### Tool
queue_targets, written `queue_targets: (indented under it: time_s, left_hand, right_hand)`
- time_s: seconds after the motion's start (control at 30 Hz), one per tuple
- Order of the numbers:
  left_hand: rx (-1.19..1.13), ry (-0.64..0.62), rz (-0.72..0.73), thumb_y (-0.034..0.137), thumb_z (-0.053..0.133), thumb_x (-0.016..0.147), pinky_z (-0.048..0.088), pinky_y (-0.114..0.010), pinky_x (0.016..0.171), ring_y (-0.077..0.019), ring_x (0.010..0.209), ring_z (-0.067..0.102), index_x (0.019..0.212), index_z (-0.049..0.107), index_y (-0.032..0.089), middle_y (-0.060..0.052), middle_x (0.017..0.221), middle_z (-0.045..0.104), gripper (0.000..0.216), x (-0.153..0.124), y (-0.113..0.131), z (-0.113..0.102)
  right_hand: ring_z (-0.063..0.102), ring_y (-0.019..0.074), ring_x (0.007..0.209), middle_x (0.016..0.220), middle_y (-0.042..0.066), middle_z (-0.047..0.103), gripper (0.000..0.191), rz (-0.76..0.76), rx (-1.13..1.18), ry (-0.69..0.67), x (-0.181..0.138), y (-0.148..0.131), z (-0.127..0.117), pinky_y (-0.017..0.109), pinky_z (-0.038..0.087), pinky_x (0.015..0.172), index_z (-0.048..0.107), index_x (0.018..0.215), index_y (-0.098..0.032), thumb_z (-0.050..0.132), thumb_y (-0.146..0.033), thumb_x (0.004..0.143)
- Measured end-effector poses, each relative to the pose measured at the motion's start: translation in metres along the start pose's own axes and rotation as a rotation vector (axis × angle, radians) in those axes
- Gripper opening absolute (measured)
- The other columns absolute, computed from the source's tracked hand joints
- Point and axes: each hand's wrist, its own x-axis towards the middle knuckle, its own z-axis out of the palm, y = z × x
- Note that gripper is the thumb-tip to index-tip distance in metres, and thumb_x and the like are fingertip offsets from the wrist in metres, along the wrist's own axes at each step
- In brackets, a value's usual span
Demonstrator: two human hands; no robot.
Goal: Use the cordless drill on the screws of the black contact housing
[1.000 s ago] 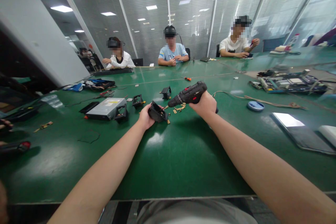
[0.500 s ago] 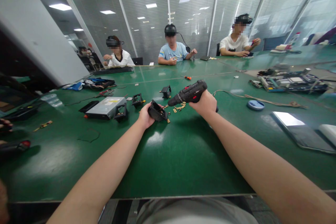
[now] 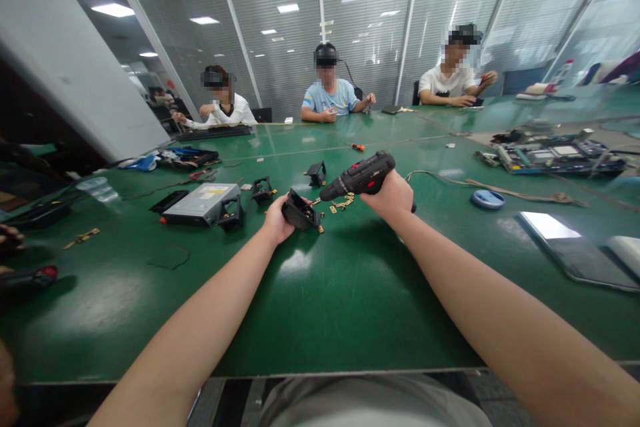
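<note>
My left hand is closed around a black plastic housing, tilted with its open side toward the right. In my right hand is a black cordless drill with red marks, its chuck pointing left at the housing. The thin bit reaches the housing's opening; whether it touches a screw is too small to tell. Small brass-coloured metal pieces lie on the table just beyond the housing. Similar black housings stand nearby: one behind, and two to the left, a nearer one and a farther one.
A silver disc drive lies left on the green table. To the right are a blue round lid, a tablet and a circuit-board assembly. Three people sit opposite; another person's hand shows at the left edge beside a dark tool.
My hands, the drill and the housing stay practically in place. Across the table, the person at the left has stretched an arm out to the left.
</note>
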Motion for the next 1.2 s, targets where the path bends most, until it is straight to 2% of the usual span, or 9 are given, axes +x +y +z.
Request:
queue_targets:
  time_s: [0.33, 0.57, 0.83, 1.2]
  left_hand:
    - [-0.013, 0.005, 0.003, 0.036, 0.045, 0.101, 0.061, -0.044, 0.087, -0.0298, 0.084, 0.075, 0.094, 0.077, 0.010, -0.018, 0.089, 0.078, 0.042, 0.0002, 0.0001, -0.0004]
    - [0.001, -0.021, 0.009, 0.037, 0.043, 0.102, 0.061, -0.041, 0.085, -0.0285, 0.083, 0.075, 0.087, 0.076, 0.010, -0.019, 0.089, 0.078, 0.045, -0.0011, 0.0002, -0.0005]
    - [-0.021, 0.005, 0.004, 0.036, 0.048, 0.100, 0.061, -0.044, 0.087, -0.0296, 0.083, 0.076, 0.092, 0.077, 0.011, -0.017, 0.087, 0.078, 0.039, 0.0008, -0.0006, 0.0000]
    - [-0.006, -0.015, 0.012, 0.036, 0.046, 0.101, 0.061, -0.041, 0.089, -0.0284, 0.084, 0.075, 0.086, 0.076, 0.010, -0.018, 0.089, 0.077, 0.042, 0.0020, -0.0012, -0.0026]
  right_hand:
    - [0.075, 0.0392, 0.098, 0.107, 0.015, 0.078, 0.061, 0.015, -0.013, -0.011, 0.0000, -0.0005, -0.0008, 0.047, 0.058, 0.082, 0.062, 0.119, -0.018, 0.081, -0.049, 0.070]
    - [0.076, 0.0394, 0.098, 0.107, 0.015, 0.078, 0.061, 0.006, -0.018, -0.011, -0.0004, -0.0005, -0.0016, 0.046, 0.058, 0.082, 0.062, 0.119, -0.018, 0.081, -0.050, 0.070]
    - [0.075, 0.0385, 0.099, 0.108, 0.016, 0.078, 0.060, 0.011, -0.009, -0.009, -0.0008, -0.0006, -0.0009, 0.046, 0.058, 0.082, 0.063, 0.119, -0.018, 0.081, -0.049, 0.071]
    - [0.076, 0.0387, 0.097, 0.107, 0.015, 0.079, 0.060, 0.007, -0.008, -0.002, -0.0010, -0.0010, -0.0007, 0.045, 0.058, 0.081, 0.063, 0.118, -0.019, 0.082, -0.049, 0.070]
